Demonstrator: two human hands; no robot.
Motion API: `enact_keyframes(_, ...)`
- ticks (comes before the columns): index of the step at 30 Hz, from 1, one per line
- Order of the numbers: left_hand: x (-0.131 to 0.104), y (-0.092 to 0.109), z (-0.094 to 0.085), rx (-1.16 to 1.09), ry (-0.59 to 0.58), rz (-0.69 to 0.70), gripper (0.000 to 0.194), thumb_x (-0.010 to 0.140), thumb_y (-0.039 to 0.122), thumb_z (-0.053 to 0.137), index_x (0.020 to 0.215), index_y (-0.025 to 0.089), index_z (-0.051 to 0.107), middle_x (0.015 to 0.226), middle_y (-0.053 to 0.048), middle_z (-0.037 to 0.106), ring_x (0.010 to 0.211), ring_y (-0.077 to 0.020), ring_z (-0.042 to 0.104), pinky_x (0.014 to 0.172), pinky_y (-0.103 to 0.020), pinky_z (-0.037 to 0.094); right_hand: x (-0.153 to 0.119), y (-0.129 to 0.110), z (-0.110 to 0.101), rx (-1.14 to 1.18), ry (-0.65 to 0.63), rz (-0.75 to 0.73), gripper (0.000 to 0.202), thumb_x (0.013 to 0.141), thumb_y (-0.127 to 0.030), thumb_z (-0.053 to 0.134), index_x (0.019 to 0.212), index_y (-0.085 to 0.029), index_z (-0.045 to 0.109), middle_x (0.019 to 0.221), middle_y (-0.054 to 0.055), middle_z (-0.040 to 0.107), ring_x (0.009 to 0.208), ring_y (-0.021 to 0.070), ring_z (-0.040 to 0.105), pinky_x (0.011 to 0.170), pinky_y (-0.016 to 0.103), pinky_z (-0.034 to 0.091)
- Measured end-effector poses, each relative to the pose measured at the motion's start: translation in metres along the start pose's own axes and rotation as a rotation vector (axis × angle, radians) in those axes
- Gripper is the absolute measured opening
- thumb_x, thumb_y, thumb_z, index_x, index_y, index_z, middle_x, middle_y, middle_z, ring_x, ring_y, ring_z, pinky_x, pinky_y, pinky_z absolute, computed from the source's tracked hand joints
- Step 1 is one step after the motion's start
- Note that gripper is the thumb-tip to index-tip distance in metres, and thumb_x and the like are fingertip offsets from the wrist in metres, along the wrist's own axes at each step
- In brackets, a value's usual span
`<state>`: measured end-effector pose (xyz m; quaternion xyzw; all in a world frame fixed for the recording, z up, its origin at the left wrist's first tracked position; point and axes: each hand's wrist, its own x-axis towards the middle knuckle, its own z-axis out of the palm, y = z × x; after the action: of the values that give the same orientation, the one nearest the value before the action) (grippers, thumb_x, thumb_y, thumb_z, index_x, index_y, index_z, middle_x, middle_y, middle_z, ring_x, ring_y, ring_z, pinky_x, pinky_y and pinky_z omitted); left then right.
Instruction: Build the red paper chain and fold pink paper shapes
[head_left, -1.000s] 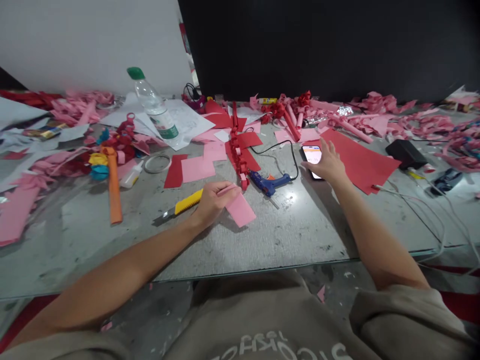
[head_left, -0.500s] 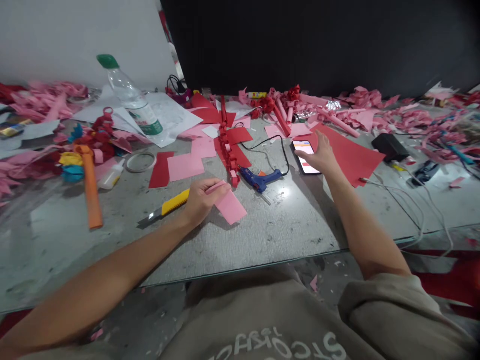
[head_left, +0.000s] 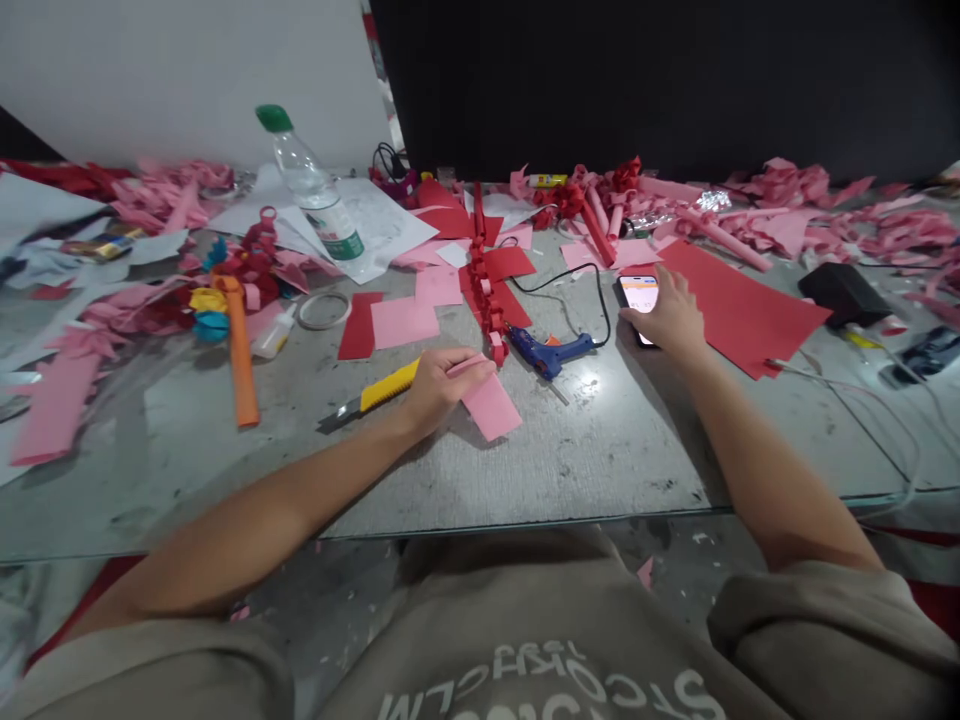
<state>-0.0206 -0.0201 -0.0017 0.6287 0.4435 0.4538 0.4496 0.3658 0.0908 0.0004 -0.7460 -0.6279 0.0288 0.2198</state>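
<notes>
Pink paper strip [head_left: 493, 408], just below frame centre, pinched in left grip [head_left: 436, 388], looks light, thin, easily creased, best held by an edge; right grip [head_left: 673, 318] splayed, unclenched, at smartphone [head_left: 639, 294], right of centre.

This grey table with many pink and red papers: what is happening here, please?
A person's left hand holds a small pink rectangle of paper, beside a yellow-handled cutter knife. The right hand is spread open at a lit-up black phone; I cannot tell whether it touches it. A blue glue gun lies on the grey table between the hands.
</notes>
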Motion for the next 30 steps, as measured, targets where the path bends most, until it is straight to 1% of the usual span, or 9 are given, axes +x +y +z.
enact_keyframes(3, 0.000, 0.001, 0.000, 0.006, -0.004, -0.003, 0.037, 0.091, 0.044, 0.073, 0.067, 0.017, 0.067, 0.064, 0.001, 0.053, 0.064, -0.0126, 0.045, 0.061, -0.028, 0.033, -0.002, -0.005, -0.005, 0.009, 0.012, -0.004, 0.097, 0.089, -0.037, 0.083, 0.172, -0.018, 0.037, 0.169, 0.032, 0.039, 0.145, 0.0531, 0.049, 0.110, 0.066, 0.043)
enact_keyframes(5, 0.000, 0.001, 0.000, 0.006, -0.008, -0.005, 0.036, 0.091, 0.045, 0.072, 0.068, 0.017, 0.068, 0.064, 0.001, 0.053, 0.065, -0.0129, 0.046, 0.062, -0.028, 0.033, -0.003, -0.007, -0.007, 0.004, 0.017, 0.007, 0.097, 0.088, -0.035, 0.084, 0.172, -0.019, 0.038, 0.168, 0.033, 0.040, 0.144, 0.0534, 0.051, 0.108, 0.065, 0.044)
enact_keyframes(8, 0.000, 0.001, -0.001, 0.006, -0.016, -0.007, 0.036, 0.091, 0.045, 0.071, 0.069, 0.016, 0.069, 0.065, 0.001, 0.055, 0.065, -0.0132, 0.047, 0.063, -0.028, 0.034, -0.003, -0.008, -0.011, -0.012, 0.018, 0.022, 0.097, 0.088, -0.038, 0.086, 0.172, -0.022, 0.039, 0.166, 0.033, 0.042, 0.142, 0.0538, 0.053, 0.106, 0.066, 0.044)
enact_keyframes(12, 0.000, 0.001, -0.001, 0.007, -0.026, -0.009, 0.036, 0.091, 0.046, 0.071, 0.070, 0.016, 0.069, 0.066, 0.000, 0.057, 0.066, -0.0135, 0.048, 0.063, -0.028, 0.034, -0.005, -0.010, -0.014, -0.027, 0.018, 0.032, 0.099, 0.087, -0.037, 0.089, 0.172, -0.024, 0.040, 0.165, 0.031, 0.043, 0.140, 0.0495, 0.057, 0.107, 0.062, 0.045)
enact_keyframes(15, 0.000, 0.001, -0.001, 0.009, -0.041, -0.009, 0.035, 0.091, 0.046, 0.072, 0.072, 0.016, 0.071, 0.067, 0.000, 0.059, 0.066, -0.0134, 0.049, 0.062, -0.028, 0.034, -0.004, -0.010, -0.016, -0.022, 0.021, 0.033, 0.098, 0.089, -0.039, 0.088, 0.172, -0.024, 0.038, 0.167, 0.029, 0.041, 0.143, 0.0455, 0.055, 0.109, 0.060, 0.045)
enact_keyframes(19, 0.000, 0.002, -0.001, 0.010, -0.046, -0.005, 0.037, 0.091, 0.046, 0.073, 0.070, 0.016, 0.069, 0.065, 0.001, 0.055, 0.065, -0.0130, 0.047, 0.061, -0.028, 0.032, 0.000, -0.010, -0.017, -0.012, 0.017, 0.052, 0.098, 0.090, -0.039, 0.088, 0.172, -0.018, 0.037, 0.166, 0.033, 0.039, 0.146, 0.0421, 0.053, 0.112, 0.061, 0.041)
enact_keyframes(25, -0.001, 0.009, -0.002, 0.039, -0.040, 0.016, 0.038, 0.090, 0.049, 0.072, 0.070, 0.017, 0.067, 0.067, 0.001, 0.053, 0.066, -0.0135, 0.047, 0.063, -0.028, 0.033, 0.000, -0.011, -0.019, 0.036, 0.009, 0.055, 0.107, 0.087, -0.046, 0.090, 0.173, -0.016, 0.034, 0.164, 0.035, 0.041, 0.150, 0.0441, 0.050, 0.112, 0.063, 0.040)
enact_keyframes(27, -0.001, 0.014, -0.003, 0.063, -0.056, 0.028, 0.039, 0.090, 0.049, 0.071, 0.069, 0.017, 0.065, 0.067, 0.001, 0.052, 0.066, -0.0132, 0.045, 0.062, -0.029, 0.032, -0.001, -0.012, -0.023, 0.064, 0.010, 0.047, 0.104, 0.087, -0.045, 0.090, 0.171, -0.014, 0.038, 0.166, 0.037, 0.039, 0.153, 0.0452, 0.048, 0.112, 0.064, 0.040)
enact_keyframes(30, 0.000, 0.027, -0.004, 0.095, -0.083, 0.050, 0.042, 0.091, 0.049, 0.071, 0.065, 0.018, 0.060, 0.064, 0.003, 0.045, 0.064, -0.0121, 0.041, 0.061, -0.028, 0.029, -0.001, -0.014, -0.038, 0.104, 0.028, -0.005, 0.090, 0.084, -0.042, 0.093, 0.158, -0.007, 0.056, 0.172, 0.039, 0.032, 0.157, 0.0476, 0.043, 0.117, 0.066, 0.036)
